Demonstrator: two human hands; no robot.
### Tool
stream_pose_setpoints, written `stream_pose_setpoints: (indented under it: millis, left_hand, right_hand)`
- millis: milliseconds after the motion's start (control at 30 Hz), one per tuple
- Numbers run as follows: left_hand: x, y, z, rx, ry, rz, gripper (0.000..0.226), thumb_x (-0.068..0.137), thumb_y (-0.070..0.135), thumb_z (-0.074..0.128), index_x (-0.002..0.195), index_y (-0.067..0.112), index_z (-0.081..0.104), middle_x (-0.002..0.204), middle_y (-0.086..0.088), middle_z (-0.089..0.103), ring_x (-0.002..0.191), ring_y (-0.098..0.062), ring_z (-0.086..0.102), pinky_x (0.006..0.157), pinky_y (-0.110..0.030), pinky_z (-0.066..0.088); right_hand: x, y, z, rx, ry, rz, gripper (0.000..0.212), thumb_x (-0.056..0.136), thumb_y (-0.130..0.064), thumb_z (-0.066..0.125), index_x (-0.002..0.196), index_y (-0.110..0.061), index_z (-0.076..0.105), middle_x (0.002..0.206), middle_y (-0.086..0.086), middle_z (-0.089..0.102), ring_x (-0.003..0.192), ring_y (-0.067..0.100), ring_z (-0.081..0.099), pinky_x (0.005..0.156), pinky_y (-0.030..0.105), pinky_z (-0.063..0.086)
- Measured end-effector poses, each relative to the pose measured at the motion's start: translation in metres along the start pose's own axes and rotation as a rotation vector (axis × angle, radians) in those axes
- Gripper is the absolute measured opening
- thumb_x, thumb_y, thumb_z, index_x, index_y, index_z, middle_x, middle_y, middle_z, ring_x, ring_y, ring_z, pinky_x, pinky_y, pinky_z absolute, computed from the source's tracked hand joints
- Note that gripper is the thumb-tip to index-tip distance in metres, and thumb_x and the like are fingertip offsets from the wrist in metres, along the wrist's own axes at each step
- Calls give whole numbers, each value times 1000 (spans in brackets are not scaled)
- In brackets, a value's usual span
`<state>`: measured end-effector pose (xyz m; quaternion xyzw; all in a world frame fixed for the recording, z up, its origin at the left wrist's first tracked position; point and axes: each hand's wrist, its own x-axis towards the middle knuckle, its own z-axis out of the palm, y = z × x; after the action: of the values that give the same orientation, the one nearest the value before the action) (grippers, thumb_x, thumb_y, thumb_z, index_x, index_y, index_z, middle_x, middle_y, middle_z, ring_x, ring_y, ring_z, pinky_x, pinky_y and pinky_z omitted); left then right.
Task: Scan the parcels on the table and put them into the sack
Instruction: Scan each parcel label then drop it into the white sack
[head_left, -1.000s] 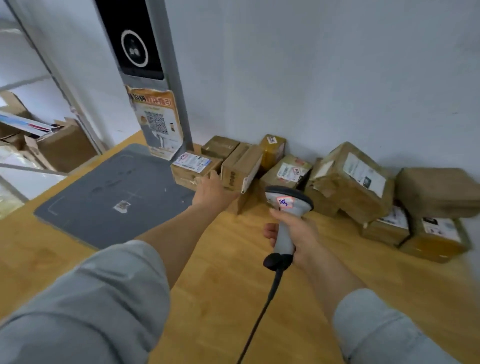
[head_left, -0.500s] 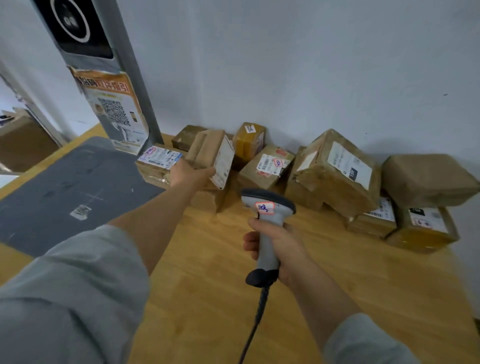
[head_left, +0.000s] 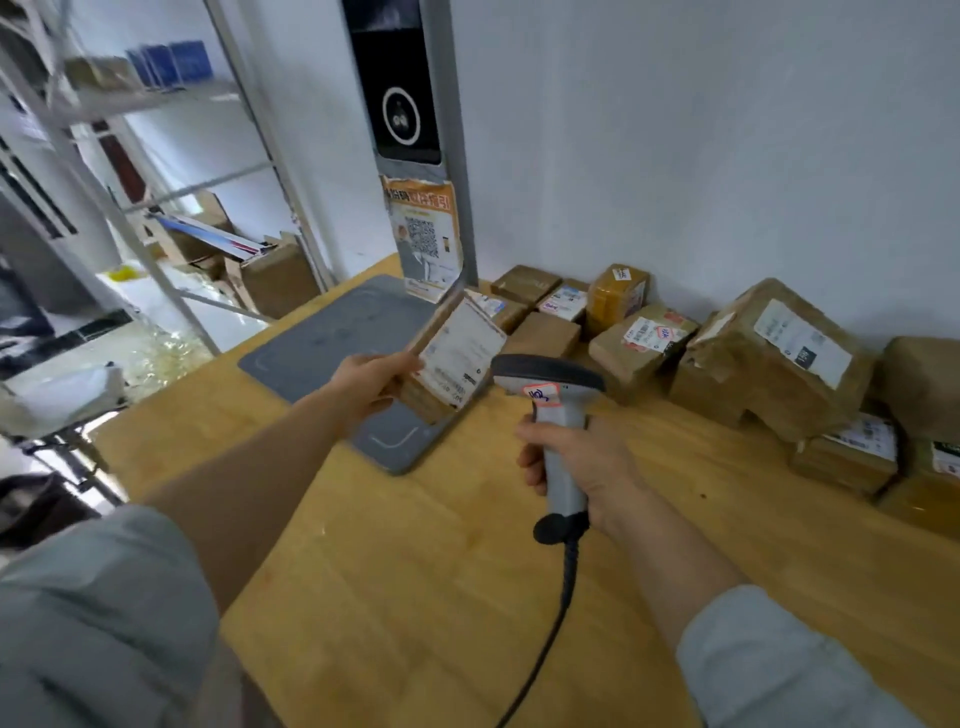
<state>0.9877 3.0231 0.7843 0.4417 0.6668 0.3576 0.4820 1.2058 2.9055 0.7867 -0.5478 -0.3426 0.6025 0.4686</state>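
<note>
My left hand (head_left: 371, 376) holds a small brown cardboard parcel (head_left: 452, 358) tilted up above the grey mat (head_left: 322, 343), its white label facing me. My right hand (head_left: 576, 462) grips a grey handheld barcode scanner (head_left: 550, 405), whose dark head sits just right of the parcel's label. Its black cable (head_left: 550, 623) trails down toward me. Several more taped brown parcels (head_left: 769, 353) lie in a row along the wall on the wooden table (head_left: 415, 597). No sack is clearly in view.
A tall grey post with a black screen and an orange QR poster (head_left: 423, 239) stands at the table's back edge. Metal shelving (head_left: 156, 156) with boxes stands to the left, beyond the table's left edge.
My left hand has lifted the parcel off the pile, pulled it toward me over the mat and turned its label up. The scanner stays close to its right. The camera swung left.
</note>
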Motion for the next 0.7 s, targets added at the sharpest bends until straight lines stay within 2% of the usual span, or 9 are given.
stream_pose_setpoints:
  millis: [67,167,267,400,533,700]
  left_hand:
    - [-17,-2,-31,20,64,-16,20,78,28,76,83,13,64,89,-9,68,86,-23,63,87,-39,52]
    - [-36,-10,-74,96,100,-34,33,76,31,78,94,8,64,98,-15,72,92,-26,69,86,-42,57]
    - [-51,-15,-104,191,102,-56,44,74,33,80,101,5,59,92,-14,73,86,-23,71,80,-37,59]
    - [-64,-18,-130,299,94,-65,40,74,34,80,96,9,58,87,-11,72,79,-20,70,71,-31,58]
    - [-68,-19,-154,362,103,-79,37,76,37,79,91,10,58,88,-11,71,80,-21,68,68,-30,56]
    - [-69,-26,-179,375,96,-97,46,72,42,81,98,11,60,90,-9,71,84,-22,68,77,-34,56]
  right_hand:
    - [-10,3,14,-108,-61,-34,8,82,-9,71,84,-5,64,58,7,64,44,17,56,44,25,47]
    - [-26,6,38,-293,-139,-55,14,80,-13,74,88,-9,63,61,6,65,46,15,57,46,25,48]
    - [-40,11,58,-434,-216,-96,18,78,-14,77,86,-18,60,62,3,64,46,12,56,48,25,49]
    - [-57,20,78,-612,-260,-216,22,79,-17,76,83,-27,56,65,0,63,47,8,56,51,24,50]
    - [-67,25,98,-724,-295,-313,24,81,-19,75,83,-29,53,66,-1,62,52,11,58,58,31,55]
    - [-75,24,121,-763,-343,-383,25,81,-16,74,83,-30,53,69,-3,61,56,13,60,57,29,55]
